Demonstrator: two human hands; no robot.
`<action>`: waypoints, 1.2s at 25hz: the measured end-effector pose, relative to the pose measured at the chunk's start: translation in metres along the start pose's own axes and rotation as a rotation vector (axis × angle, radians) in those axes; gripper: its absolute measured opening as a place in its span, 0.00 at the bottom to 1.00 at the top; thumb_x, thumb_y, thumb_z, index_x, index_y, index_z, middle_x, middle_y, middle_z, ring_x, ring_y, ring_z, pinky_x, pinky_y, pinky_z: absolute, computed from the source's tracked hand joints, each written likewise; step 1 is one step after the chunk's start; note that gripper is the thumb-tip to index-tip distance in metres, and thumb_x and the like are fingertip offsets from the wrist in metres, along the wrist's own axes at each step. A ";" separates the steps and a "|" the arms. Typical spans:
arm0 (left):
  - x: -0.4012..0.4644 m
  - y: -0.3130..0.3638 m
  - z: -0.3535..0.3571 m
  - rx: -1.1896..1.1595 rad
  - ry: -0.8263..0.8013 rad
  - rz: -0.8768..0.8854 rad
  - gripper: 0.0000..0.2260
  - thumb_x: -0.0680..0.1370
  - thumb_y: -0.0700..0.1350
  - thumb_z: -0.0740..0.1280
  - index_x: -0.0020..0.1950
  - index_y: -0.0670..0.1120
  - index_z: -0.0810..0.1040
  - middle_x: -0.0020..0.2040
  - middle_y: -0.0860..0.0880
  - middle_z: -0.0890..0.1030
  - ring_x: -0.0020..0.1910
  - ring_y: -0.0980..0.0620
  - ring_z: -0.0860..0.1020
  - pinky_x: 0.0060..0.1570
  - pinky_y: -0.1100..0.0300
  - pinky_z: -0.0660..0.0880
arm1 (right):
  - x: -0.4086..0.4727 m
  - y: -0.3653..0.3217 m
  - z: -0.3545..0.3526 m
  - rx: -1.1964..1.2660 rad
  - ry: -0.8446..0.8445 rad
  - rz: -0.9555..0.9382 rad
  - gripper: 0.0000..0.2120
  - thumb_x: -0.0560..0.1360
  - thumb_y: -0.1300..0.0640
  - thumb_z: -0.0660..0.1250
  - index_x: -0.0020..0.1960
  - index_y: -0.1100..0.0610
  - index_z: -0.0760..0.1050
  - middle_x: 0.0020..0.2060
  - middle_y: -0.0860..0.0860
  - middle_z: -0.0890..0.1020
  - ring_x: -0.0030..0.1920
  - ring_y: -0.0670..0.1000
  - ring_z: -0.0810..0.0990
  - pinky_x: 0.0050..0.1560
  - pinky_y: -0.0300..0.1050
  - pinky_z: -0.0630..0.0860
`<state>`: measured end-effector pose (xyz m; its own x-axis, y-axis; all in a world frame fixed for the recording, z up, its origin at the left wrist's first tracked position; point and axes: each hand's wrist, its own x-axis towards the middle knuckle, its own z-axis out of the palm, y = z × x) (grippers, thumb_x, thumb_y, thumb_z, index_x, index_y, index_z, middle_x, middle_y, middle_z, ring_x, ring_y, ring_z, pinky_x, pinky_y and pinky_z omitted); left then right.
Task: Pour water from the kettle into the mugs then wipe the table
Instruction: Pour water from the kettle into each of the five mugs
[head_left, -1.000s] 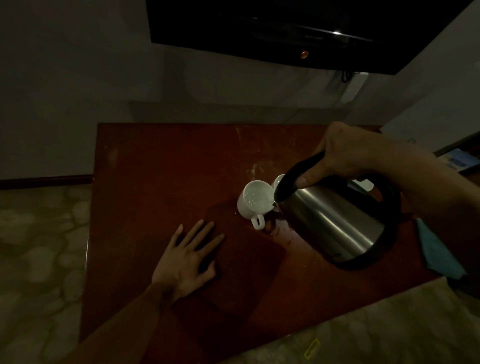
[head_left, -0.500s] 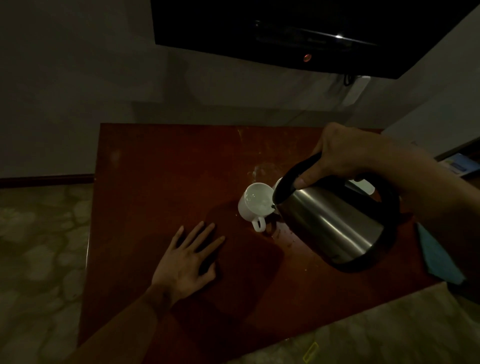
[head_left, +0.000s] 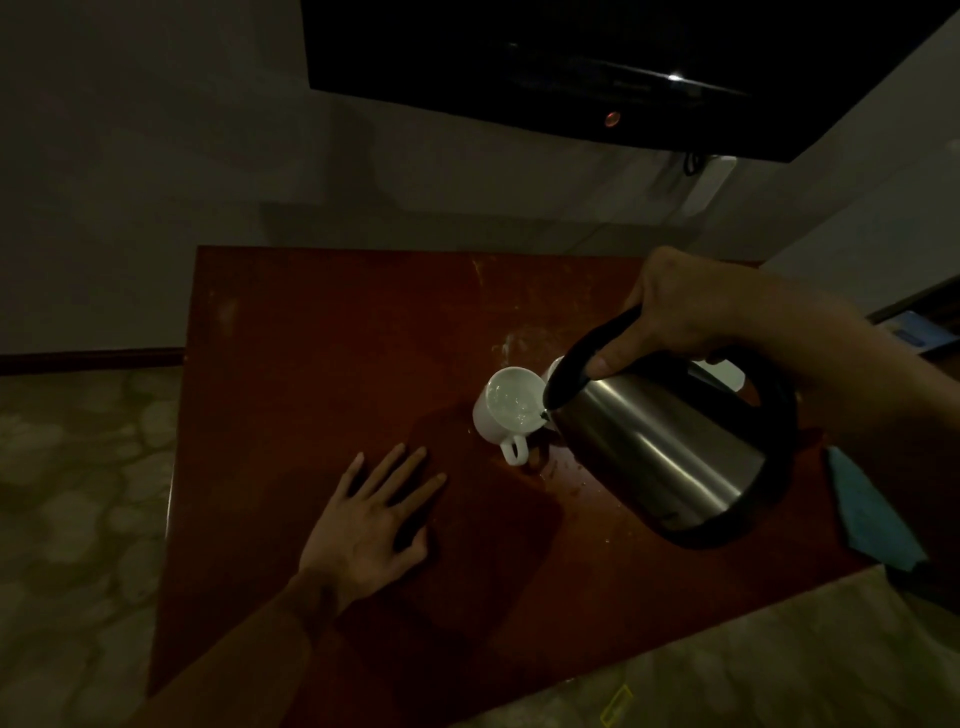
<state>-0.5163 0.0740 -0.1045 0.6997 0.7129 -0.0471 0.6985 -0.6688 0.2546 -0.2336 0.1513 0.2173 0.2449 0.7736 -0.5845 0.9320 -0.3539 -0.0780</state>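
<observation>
Dim room, red counter (head_left: 322, 364). Since a moment ago the kettle (head_left: 660, 447), gripped by the right hand (head_left: 675, 317), has kept pouring; the mug (head_left: 506, 408) now looks nearly full. Left hand (head_left: 371, 525) stays flat, fingers spread.

The red-brown wooden table (head_left: 322, 332) carries a white mug (head_left: 506, 410), a second mug (head_left: 553, 370) mostly hidden behind it, a blue cloth (head_left: 867, 514) at the right edge, and a flat left hand (head_left: 363, 525).
</observation>
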 end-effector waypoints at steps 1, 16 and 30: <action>0.000 0.000 0.001 0.003 0.006 0.003 0.29 0.81 0.65 0.54 0.81 0.60 0.56 0.82 0.49 0.56 0.81 0.47 0.49 0.74 0.38 0.47 | 0.000 0.000 0.000 -0.002 -0.003 -0.001 0.33 0.56 0.39 0.83 0.47 0.63 0.82 0.32 0.55 0.79 0.28 0.51 0.74 0.29 0.44 0.70; -0.001 -0.002 0.002 0.001 0.032 0.027 0.30 0.80 0.65 0.56 0.81 0.60 0.57 0.81 0.48 0.58 0.81 0.47 0.51 0.75 0.41 0.45 | 0.004 -0.001 -0.007 -0.050 -0.002 0.000 0.32 0.54 0.37 0.83 0.45 0.58 0.76 0.36 0.55 0.81 0.34 0.53 0.79 0.35 0.48 0.77; -0.001 -0.003 0.003 0.013 0.045 0.029 0.29 0.81 0.67 0.50 0.81 0.59 0.58 0.81 0.48 0.58 0.80 0.46 0.53 0.75 0.40 0.44 | 0.000 -0.006 -0.006 -0.042 0.005 -0.018 0.29 0.57 0.40 0.83 0.45 0.58 0.76 0.33 0.54 0.77 0.31 0.52 0.76 0.32 0.45 0.72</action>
<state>-0.5184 0.0745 -0.1083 0.7126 0.7016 0.0033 0.6801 -0.6919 0.2425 -0.2380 0.1569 0.2227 0.2294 0.7822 -0.5793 0.9467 -0.3176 -0.0540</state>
